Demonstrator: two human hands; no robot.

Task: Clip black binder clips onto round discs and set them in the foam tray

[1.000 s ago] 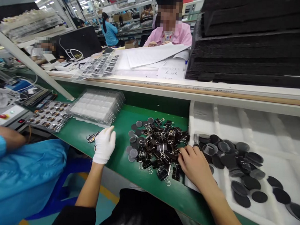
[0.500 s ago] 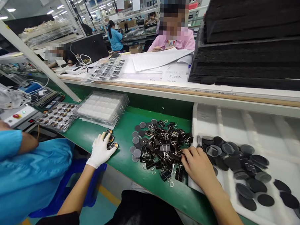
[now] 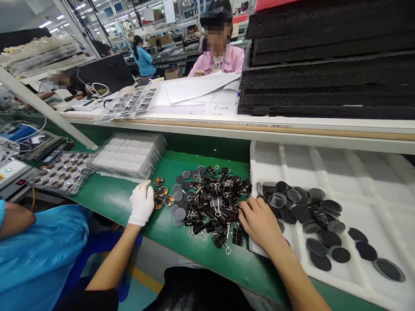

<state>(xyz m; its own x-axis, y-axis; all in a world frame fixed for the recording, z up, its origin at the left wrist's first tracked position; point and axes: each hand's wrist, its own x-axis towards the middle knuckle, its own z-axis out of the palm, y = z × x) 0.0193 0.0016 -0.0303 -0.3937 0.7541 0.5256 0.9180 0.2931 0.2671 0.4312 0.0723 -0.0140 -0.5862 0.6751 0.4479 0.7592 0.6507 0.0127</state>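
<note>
My left hand (image 3: 141, 203), in a white glove, lies on the green bench with its fingers stretched out beside several small round parts (image 3: 163, 191) with dark rims and orange-gold insides. Its fingers partly cover the nearest of them. My bare right hand (image 3: 259, 221) rests at the right edge of a heap of black binder clips (image 3: 217, 197), fingers apart and bent over the clips; nothing held shows. Grey and black discs (image 3: 180, 214) lie along the heap's left side.
A white divided tray (image 3: 361, 171) with loose black discs (image 3: 340, 254) stands at right. Clear plastic trays (image 3: 128, 154) are stacked at back left, near a filled blister tray (image 3: 64, 170). Black foam sheets (image 3: 328, 64) stand on the shelf. A person in blue (image 3: 34, 253) sits close on my left.
My left hand has drawn back to the left from over the round parts, which now lie uncovered and nearer the discs. The right hand stays at the clips. The view has shifted right.
</note>
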